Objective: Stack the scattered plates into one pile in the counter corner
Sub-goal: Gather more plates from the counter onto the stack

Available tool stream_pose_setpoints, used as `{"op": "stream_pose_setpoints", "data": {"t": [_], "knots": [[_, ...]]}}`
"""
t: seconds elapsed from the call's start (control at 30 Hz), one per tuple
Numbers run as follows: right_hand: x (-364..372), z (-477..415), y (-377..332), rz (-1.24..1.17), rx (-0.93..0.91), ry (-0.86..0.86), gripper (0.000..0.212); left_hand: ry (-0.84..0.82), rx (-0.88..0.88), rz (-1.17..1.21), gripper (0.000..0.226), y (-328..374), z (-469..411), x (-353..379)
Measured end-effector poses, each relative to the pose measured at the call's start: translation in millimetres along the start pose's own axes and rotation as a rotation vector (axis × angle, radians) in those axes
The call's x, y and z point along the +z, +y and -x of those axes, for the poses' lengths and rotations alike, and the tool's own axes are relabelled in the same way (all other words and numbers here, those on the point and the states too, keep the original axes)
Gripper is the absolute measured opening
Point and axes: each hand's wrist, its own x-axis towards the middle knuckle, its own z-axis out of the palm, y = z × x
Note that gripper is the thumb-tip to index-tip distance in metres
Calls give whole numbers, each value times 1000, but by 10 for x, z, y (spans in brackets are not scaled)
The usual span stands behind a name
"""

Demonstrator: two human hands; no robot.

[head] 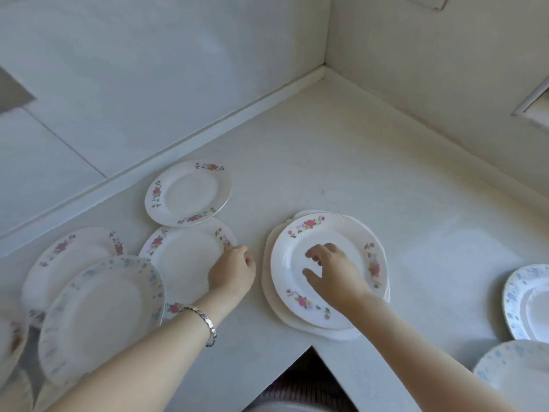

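Note:
A small pile of white plates (297,233) sits mid-counter, topped by a pink-flowered plate. My right hand (332,272) hovers over that top plate with its fingers spread, holding nothing. To its left lies another pink-flowered plate (181,257); my left hand (233,272) curls over its right rim, fingers on the edge. Behind it rests a smaller flowered plate (187,193). Further left a blue-flowered plate (98,316) overlaps a pink-flowered one (68,257). Two blue-patterned plates (525,301) (517,373) lie at the right edge.
The white counter (326,162) runs back to a bare corner (323,69) where two white walls meet. Its front edge has a notch (309,370) with dark floor below. A partly cropped plate edge (12,343) shows at the far left.

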Motion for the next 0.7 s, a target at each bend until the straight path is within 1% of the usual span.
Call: {"op": "stream_pose_setpoints", "data": {"t": [0.1, 0.2, 0.3, 0.4, 0.43, 0.5, 0.6, 0.7], "knots": [[192, -102, -398, -207, -96, -189, 26, 105, -117, 90, 23, -377, 91, -195], [506, -204, -753, -331, -92, -373, 24, 244, -244, 163, 23, -771, 223, -362], [908, -254, -1123, -286, -121, -510, 35, 332, -327, 170, 18, -1159, 388, -495], [1322, -272, -1470, -165, -113, -541, 56, 353, -371, 197, 17, -1546, 508, -604], [1448, -283, -1575, -163, -90, -563, 62, 357, -385, 219, 18, -1674, 532, -638], [1674, -318, -1766, -259, 22, -592, 65, 363, -415, 244, 21, -1901, 559, -715], [1964, -398, -1964, -551, 246, -549, 49, 375, -433, 263, 23, -2200, 555, -816], [2121, -457, -2044, -702, 376, -489, 26, 385, -440, 286, 24, -2427, 530, -906]]}}
